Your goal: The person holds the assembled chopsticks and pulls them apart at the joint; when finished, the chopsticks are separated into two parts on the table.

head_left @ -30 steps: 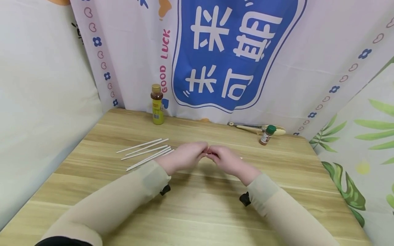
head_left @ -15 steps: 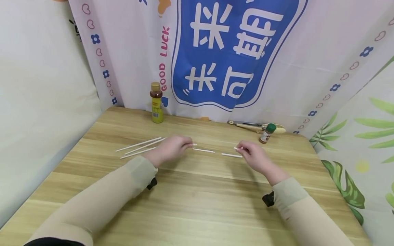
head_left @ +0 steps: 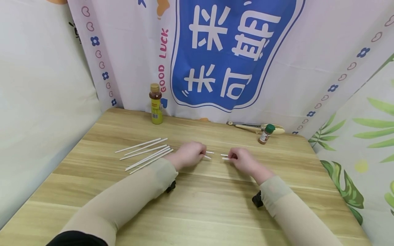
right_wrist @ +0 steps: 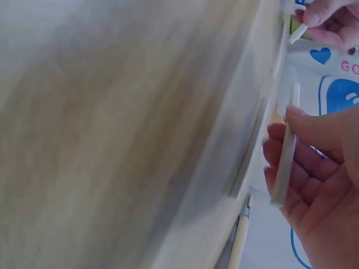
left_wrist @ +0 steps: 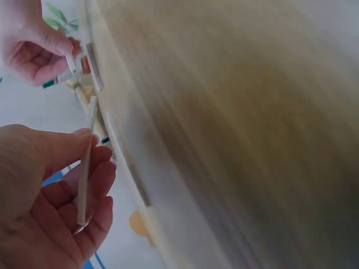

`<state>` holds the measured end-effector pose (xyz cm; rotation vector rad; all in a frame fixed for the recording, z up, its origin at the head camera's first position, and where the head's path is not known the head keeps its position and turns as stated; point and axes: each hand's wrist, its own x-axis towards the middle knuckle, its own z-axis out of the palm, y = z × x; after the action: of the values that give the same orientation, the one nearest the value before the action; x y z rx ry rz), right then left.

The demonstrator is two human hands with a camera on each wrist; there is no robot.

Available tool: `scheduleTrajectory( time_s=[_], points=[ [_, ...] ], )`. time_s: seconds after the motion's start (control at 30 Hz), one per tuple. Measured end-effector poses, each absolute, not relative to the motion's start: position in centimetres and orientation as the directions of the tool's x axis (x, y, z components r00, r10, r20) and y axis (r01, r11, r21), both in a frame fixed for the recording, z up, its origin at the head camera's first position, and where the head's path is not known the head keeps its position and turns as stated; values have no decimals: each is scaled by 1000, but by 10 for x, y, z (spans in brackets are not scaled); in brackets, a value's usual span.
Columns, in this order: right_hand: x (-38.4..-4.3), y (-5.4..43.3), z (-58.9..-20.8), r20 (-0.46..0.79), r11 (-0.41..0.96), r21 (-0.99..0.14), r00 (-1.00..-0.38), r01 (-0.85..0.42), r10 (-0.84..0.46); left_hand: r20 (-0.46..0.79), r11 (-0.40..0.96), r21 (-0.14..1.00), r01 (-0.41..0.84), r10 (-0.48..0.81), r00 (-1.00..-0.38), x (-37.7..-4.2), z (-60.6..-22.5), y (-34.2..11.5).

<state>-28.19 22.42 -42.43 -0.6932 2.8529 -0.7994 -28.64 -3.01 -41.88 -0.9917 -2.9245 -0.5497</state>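
My left hand (head_left: 189, 153) pinches a short white stick piece (left_wrist: 84, 182) between thumb and fingers, low over the wooden table (head_left: 197, 208). Opposite it, my right hand (head_left: 246, 162) pinches a similar short piece (right_wrist: 286, 159). The near ends of both held pieces point at each other across a small gap in the head view. Two more short pieces lie on the tabletop just beyond the fingers: one by the left hand (left_wrist: 129, 159), one by the right (right_wrist: 249, 148). Each is partly hidden by a hand in the head view.
Several long white sticks (head_left: 147, 159) lie side by side left of the left hand. At the back stand a yellow-labelled bottle (head_left: 156, 109) and a small green-capped jar (head_left: 266, 134). Behind the jar lies a long tool with cream parts (head_left: 247, 128), near the patterned curtain (head_left: 135, 68).
My hands were together a second ago, then moved apart, each with a short piece, showing two pieces lying on the table. Now they have come nearer each other again, still holding their pieces.
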Motion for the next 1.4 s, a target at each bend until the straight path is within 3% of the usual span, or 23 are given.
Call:
scheduleTrajectory(
  time_s=[0.5, 0.97, 1.4],
  points=[
    [-287, 215, -432, 33, 785, -429, -877, -446, -480, -9, 780, 329, 533, 567, -824, -293, -425, -9],
    [-288, 214, -428, -2, 794, -441, -884, -419, -468, -1, 774, 320, 546, 577, -817, -294, -422, -10],
    [-289, 212, -430, -9, 787, -439, -873, -434, -487, 8, 794, 354, 493, 525, -851, -289, -399, -67]
  ],
)
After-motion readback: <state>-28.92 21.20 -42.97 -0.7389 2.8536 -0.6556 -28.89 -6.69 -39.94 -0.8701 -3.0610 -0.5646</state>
